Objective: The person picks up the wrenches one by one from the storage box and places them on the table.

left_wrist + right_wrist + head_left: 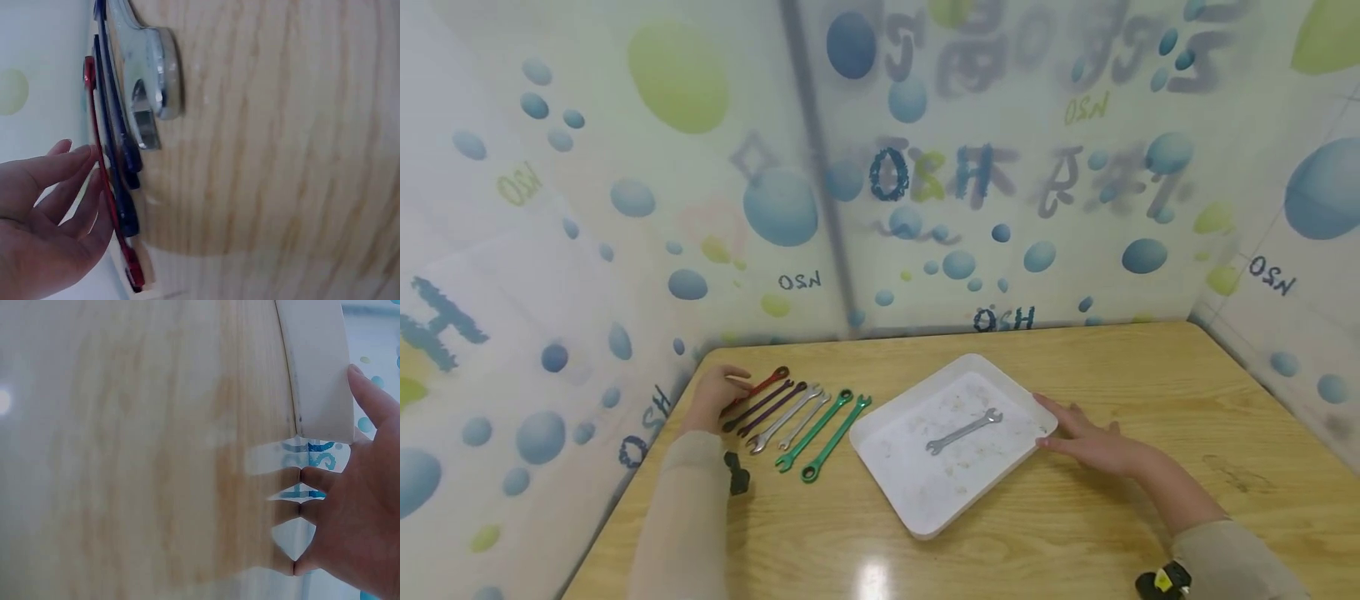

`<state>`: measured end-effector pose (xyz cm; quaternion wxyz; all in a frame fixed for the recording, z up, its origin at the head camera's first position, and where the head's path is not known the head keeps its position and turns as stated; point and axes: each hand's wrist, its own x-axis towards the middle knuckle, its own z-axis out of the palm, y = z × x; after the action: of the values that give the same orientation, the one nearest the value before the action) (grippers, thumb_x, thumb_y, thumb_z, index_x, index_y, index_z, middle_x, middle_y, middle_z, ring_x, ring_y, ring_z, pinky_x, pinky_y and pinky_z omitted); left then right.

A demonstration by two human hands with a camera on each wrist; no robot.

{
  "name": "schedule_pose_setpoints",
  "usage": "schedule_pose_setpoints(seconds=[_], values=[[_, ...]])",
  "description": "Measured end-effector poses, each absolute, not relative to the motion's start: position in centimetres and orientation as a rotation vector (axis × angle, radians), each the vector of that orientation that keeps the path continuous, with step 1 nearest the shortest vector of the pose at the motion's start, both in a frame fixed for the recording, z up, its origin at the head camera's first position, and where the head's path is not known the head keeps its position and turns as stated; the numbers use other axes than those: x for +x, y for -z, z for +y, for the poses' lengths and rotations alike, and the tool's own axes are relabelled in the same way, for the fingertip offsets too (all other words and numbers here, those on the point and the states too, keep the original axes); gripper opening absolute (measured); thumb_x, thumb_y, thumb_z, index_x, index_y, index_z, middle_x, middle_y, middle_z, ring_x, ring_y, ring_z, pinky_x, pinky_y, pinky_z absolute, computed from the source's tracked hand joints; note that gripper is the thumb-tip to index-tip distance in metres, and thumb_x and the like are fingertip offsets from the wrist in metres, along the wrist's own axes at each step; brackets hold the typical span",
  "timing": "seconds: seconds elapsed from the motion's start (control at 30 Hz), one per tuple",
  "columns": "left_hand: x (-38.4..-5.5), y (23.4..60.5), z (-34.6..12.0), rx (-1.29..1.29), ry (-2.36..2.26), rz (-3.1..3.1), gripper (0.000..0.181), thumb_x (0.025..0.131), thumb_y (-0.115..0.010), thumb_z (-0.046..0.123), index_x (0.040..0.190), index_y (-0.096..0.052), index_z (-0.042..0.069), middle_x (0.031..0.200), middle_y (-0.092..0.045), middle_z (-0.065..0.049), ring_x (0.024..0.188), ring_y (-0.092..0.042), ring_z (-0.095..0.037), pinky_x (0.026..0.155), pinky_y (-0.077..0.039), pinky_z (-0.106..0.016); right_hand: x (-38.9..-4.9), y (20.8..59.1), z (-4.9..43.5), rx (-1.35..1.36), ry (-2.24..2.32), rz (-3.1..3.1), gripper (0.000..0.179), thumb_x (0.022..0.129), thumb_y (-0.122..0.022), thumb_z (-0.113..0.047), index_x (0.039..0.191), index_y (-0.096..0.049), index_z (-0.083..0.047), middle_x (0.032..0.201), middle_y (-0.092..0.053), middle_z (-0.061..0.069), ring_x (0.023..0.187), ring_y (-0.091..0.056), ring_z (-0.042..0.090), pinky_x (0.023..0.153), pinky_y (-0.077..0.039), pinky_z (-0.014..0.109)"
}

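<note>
My left hand (pixel 717 393) is at the far left of a row of wrenches, its fingertips at the red wrench (pixel 767 382). In the left wrist view, thumb and fingers (pixel 59 165) meet one long side of that wrench, which lies along the row. Two dark blue-purple wrenches (pixel 112 106) lie beside it. At the right, my right hand (pixel 1093 442) is spread at the corner of a white tray (pixel 917 500). Its thumb (pixel 369 394) touches the tray wall, while other fingertips reach the tabletop. An open-ended silver wrench (pixel 962 432) lies inside the tray.
Right of the dark wrenches lie a large silver wrench (pixel 784 419), a smaller silver wrench (pixel 805 422) and two green wrenches (pixel 837 437). All are on a wooden table (pixel 805 542). Walls printed with bubbles (pixel 958 265) close off its back and sides.
</note>
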<state>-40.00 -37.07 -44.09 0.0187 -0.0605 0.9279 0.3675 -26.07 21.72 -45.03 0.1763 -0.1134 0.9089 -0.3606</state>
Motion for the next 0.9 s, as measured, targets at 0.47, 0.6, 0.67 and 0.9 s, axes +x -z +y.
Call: schedule_pose_setpoints(seconds=[0.47, 0.6, 0.67, 0.9], values=[[-38.6, 40.9, -36.2, -0.11, -1.277, 2.628, 0.048, 0.097, -0.06, 0.011, 0.14, -0.046, -0.004, 0.127, -0.059, -0.026, 0.113, -0.058, -0.039, 0.093, -0.047, -0.051, -26.1, 44.9, 21.6, -0.334, 0.995, 2.577, 0.078, 0.098, -0.049, -0.049, 0.157, -0.009, -0.015, 0.157, -0.001, 0.029, 0.138, 0.013, 0.055, 0.089, 0.018, 0.078], [-38.2, 40.4, -35.4, -0.115, -1.231, 2.637, 0.048, 0.097, -0.06, 0.017, 0.14, -0.048, 0.001, 0.125, -0.06, -0.024, 0.111, -0.059, -0.038, 0.092, -0.049, -0.048, -26.1, 44.9, 21.7, -0.332, 0.999, 2.57, 0.079, 0.098, -0.05, -0.049, 0.157, -0.009, -0.016, 0.158, -0.001, 0.028, 0.138, 0.013, 0.055, 0.089, 0.019, 0.078], [-37.9, 40.1, -34.9, -0.107, -1.214, 2.634, 0.047, 0.097, -0.061, 0.02, 0.14, -0.049, 0.003, 0.124, -0.061, -0.023, 0.11, -0.06, -0.037, 0.091, -0.05, -0.047, -26.2, 45.0, 21.7, -0.326, 0.995, 2.57, 0.079, 0.098, -0.05, -0.05, 0.157, -0.009, -0.016, 0.158, -0.001, 0.028, 0.138, 0.014, 0.055, 0.089, 0.019, 0.078], [-36.7, 39.0, -32.9, 0.052, -1.208, 2.592, 0.051, 0.097, -0.061, 0.023, 0.142, -0.047, 0.002, 0.121, -0.06, -0.023, 0.107, -0.059, -0.039, 0.09, -0.048, -0.05, -26.1, 45.2, 21.7, -0.339, 0.985, 2.588, 0.079, 0.098, -0.049, -0.051, 0.157, -0.01, -0.016, 0.158, -0.002, 0.027, 0.138, 0.012, 0.056, 0.089, 0.018, 0.079]])
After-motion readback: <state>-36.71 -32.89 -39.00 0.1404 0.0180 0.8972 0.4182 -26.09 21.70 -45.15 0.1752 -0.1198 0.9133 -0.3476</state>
